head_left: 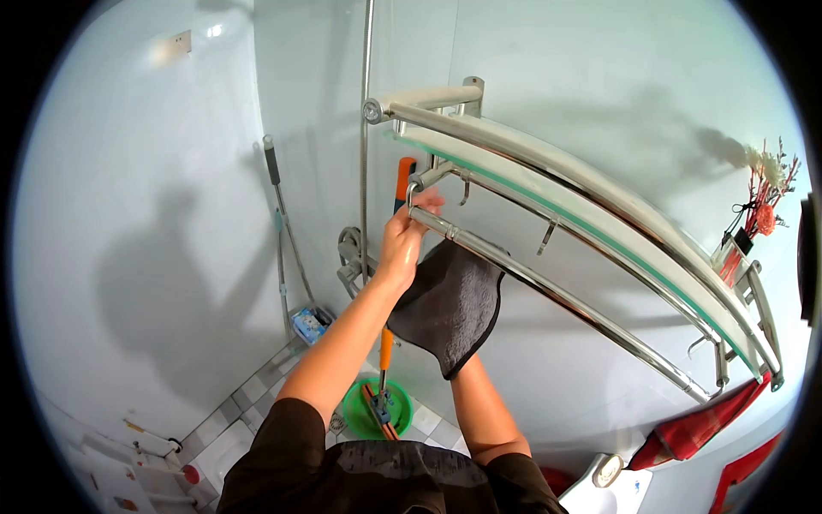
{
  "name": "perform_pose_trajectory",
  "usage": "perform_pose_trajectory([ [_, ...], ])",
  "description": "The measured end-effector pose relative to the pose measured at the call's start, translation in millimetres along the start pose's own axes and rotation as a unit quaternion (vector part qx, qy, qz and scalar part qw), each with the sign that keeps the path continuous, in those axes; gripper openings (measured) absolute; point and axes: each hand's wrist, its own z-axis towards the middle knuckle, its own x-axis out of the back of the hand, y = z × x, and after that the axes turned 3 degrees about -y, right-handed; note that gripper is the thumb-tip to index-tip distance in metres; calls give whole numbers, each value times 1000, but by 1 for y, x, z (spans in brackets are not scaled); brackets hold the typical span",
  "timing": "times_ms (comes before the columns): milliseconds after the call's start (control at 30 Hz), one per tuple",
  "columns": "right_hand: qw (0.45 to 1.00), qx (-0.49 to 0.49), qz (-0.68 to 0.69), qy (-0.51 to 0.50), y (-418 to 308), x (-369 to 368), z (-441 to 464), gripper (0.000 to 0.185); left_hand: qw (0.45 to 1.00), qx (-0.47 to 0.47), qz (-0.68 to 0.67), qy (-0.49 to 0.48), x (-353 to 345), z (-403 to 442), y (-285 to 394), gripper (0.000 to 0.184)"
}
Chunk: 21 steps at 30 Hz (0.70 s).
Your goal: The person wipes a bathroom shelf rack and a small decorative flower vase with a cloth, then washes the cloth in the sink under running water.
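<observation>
My left hand [408, 238] is raised to the left end of the lower bar [556, 293] of a metal wall rack, its fingers around or behind the bar and partly hidden. A dark grey cloth [452, 300] with a black edge hangs below the bar, just right of my left wrist. My right forearm reaches up behind this cloth, which hides my right hand completely. Above the bar, a glass shelf [548, 201] and curved upper rails [591, 184] belong to the same rack.
Dried flowers [765, 218] stand at the rack's right end, above a red cloth [698, 428]. An orange-handled squeegee mop [387, 351] stands in a green basin [353, 403]. Another pole [291, 231] leans in the left corner near a blue package [308, 325]. A white sink [599, 493] is lower right.
</observation>
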Motion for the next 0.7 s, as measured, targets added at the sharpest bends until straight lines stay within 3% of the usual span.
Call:
perform_pose_trajectory([
  [67, 1000, -8, 3, 15, 11, 11, -9, 34, 999, 5, -35, -19, -15, 18, 0, 27],
  [133, 999, -14, 6, 33, 21, 22, -18, 35, 986, 78, -141, -45, -23, 33, -5, 32],
  [300, 997, -12, 1, 74, 36, 50, -38, 39, 957, 108, -255, -86, -32, 53, -25, 21],
  [333, 996, -9, -2, 84, 37, 56, -41, 40, 986, 34, -14, -164, -34, 53, -26, 23],
  [367, 996, -5, -7, 92, 38, 61, -43, 41, 945, -42, 227, -231, -36, 53, -28, 26],
  [400, 995, -2, -9, 100, 39, 66, -45, 41, 945, -41, 225, -233, -46, 48, -24, 26],
  [467, 994, 4, -18, 109, 40, 73, -47, 43, 941, 138, 47, -305, -66, 35, -20, 23],
  [567, 994, 10, -26, 101, 43, 79, -45, 45, 938, 174, -49, -296, -68, 30, -25, 23],
  [633, 996, 8, -30, 83, 49, 84, -42, 47, 951, 169, -31, -258, -51, 25, -24, 23],
  [700, 998, 3, -12, 53, 60, 85, -37, 49, 983, 139, 25, -121, -30, 15, -19, 24],
])
